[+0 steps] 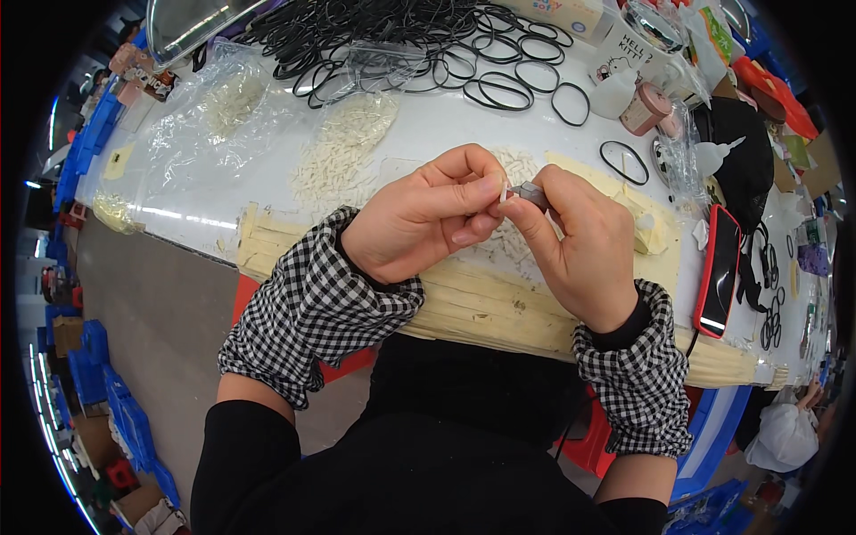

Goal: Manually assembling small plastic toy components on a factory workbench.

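My L hand (428,212) pinches the white pc (504,190) btwn thumb & fingertips; my R hand (584,239) is clamped on the grey item (533,195), just beside pc. Poss. faults: pc drops if L pinch slackens; grey item skids if R grip tilts.

The left hand (415,223) pinches a small white piece (504,191) — the right hand (588,245) holds a grey tool (533,195) beside it — over a desk (201,214) strewn with black loops (357,27).
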Tool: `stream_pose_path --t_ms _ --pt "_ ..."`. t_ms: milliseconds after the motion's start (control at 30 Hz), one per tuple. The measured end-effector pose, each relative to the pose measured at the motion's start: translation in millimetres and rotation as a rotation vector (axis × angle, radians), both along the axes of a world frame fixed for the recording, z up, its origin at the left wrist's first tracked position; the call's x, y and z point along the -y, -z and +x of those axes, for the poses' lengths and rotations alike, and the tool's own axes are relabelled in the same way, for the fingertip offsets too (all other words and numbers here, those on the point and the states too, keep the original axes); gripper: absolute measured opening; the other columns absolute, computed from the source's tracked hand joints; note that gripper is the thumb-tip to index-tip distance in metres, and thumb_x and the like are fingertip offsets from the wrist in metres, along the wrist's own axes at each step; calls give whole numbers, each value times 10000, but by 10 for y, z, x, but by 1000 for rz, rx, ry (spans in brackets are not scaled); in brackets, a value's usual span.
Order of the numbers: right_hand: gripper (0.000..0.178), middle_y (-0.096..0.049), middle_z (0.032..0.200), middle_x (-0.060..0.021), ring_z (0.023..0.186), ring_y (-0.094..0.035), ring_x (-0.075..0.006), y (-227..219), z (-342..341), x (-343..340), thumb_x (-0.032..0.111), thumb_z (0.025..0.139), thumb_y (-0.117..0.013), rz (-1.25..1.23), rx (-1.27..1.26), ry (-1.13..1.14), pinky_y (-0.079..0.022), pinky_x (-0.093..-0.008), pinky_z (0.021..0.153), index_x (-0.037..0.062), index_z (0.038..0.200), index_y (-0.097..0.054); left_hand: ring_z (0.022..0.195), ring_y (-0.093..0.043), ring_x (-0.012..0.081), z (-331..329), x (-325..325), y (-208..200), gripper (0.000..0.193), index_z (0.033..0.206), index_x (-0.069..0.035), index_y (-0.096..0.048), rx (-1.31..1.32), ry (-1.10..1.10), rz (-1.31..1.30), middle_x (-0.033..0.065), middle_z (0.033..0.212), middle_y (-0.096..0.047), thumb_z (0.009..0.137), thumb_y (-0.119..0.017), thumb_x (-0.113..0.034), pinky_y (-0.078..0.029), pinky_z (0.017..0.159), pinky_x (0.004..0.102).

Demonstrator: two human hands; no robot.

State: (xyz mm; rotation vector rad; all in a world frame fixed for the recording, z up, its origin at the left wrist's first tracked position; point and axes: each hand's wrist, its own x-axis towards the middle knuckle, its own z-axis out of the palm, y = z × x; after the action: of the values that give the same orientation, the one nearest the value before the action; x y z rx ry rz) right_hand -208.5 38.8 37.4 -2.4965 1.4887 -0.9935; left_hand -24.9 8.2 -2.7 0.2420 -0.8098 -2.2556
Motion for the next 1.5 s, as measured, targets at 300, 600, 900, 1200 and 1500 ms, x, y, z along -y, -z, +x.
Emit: stream_pose_path --t_ms 300,600,900,1200,1500 --pt "352 -512 581 -55 500 -523 -229 -49 -10 -19 335 855 -663 108 -30 -14 -391 -331 450 65 691 -506 731 -452 79 14 7 4 122 960 -60 -494 57 -60 24 16 891 -537 991 -462 -174 -383 607 207" --pt "220 -561 670 -88 586 -565 -262 -72 -85 -10 203 805 -694 260 -20 45 -428 -353 521 33 770 -559 757 -498 167 77 88 51 113 945 -3 -498 21 -283 328 109 898 -557 912 -443 -96 -434 642 246" --pt "140 -581 777 -93 707 -602 -290 -23 -86 -80 138 772 -686 325 -220 -48 -472 -389 591 41 818 -596 754 -497 170 59 96 104 114 977 12 -499 6 -284 352 112 895 -545 894 -472 -61 -431 628 252" --pt "147 -556 835 -94 688 -592 -294 107 -41 -108 96 784 -639 270 -306 -49 -470 -386 570 47 895 -555 764 -505 145 33 86 63 145 1028 20 -497 83 -309 307 89 896 -546 899 -500 -47 -429 626 233" --pt "162 -538 860 -115 687 -579 -307 46 -97 -2 -7 782 -593 230 43 -28 -464 -370 591 21 929 -530 774 -539 73 -9 60 22 229 1048 19 -595 386 -162 83 33 915 -598 954 -553 -186 -456 662 192"
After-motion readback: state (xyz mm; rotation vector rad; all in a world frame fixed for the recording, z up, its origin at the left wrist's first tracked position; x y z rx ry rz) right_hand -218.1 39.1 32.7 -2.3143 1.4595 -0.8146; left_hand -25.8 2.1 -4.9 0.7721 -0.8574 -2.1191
